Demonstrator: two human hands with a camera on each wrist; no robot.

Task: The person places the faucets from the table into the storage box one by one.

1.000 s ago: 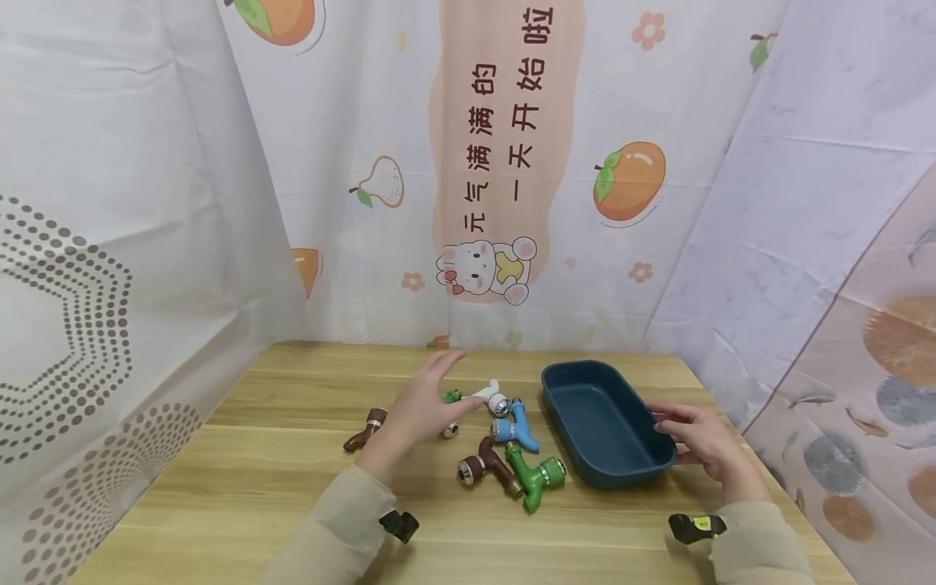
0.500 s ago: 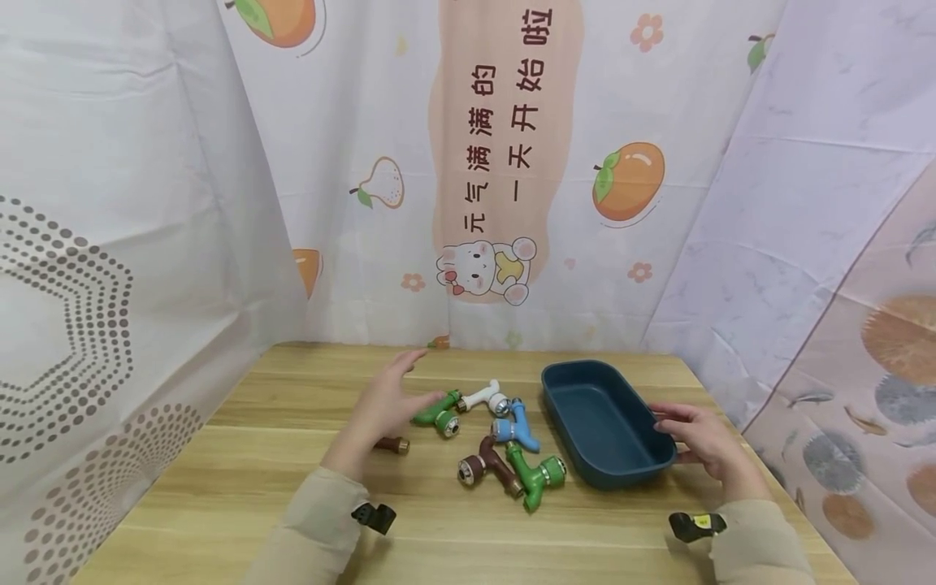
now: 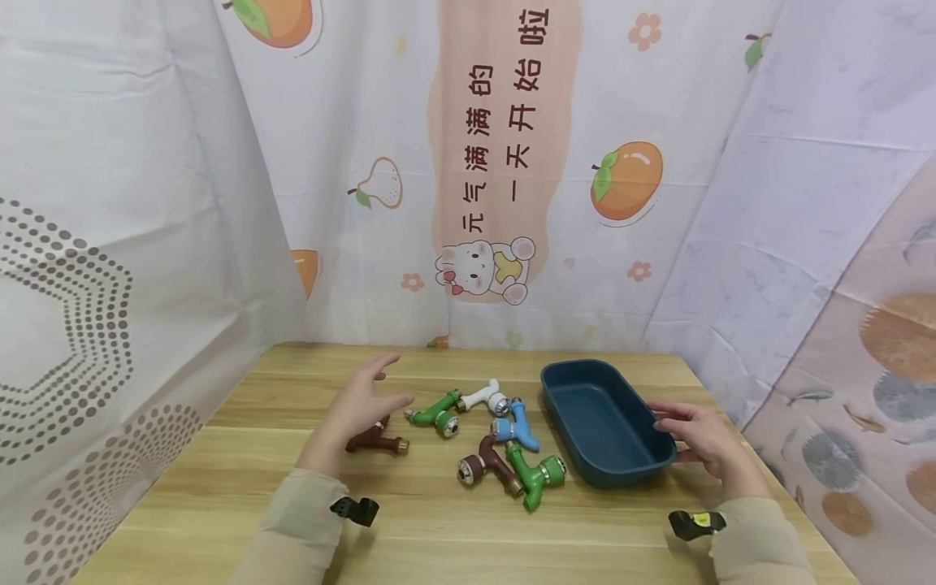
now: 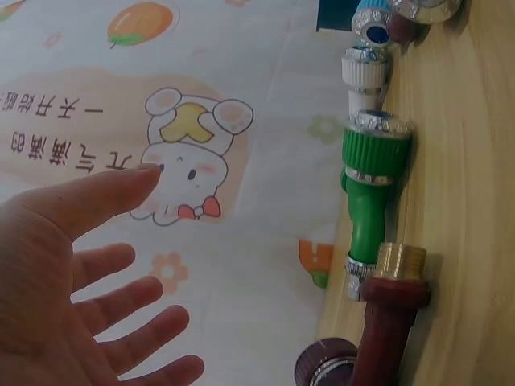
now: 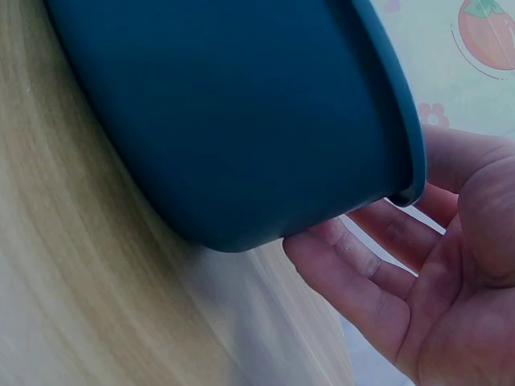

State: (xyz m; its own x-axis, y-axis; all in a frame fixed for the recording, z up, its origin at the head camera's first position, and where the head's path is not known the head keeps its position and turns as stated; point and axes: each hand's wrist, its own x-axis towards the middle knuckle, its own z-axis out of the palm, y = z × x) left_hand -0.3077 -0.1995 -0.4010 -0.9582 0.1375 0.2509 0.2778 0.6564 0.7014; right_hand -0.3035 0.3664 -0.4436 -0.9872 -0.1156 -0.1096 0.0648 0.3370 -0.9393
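My left hand hovers at the left of the table, thumb and fingers spread, holding nothing. Partly hidden behind it in the head view lies a brown tap, its brass threaded end facing right. Just right of that are a green tap and a white tap. A blue tap, another brown tap and another green tap lie close together further right. My right hand rests against the right side of a dark blue tub, fingers on its outer wall.
The wooden table bears everything. Printed cloth hangs behind it, with more cloth on the left and right sides. Black straps sit on both wrists over beige sleeves.
My left hand has moved left, away from the green and white taps, uncovering the green one and more of the table. The right hand and the tub have stayed put.
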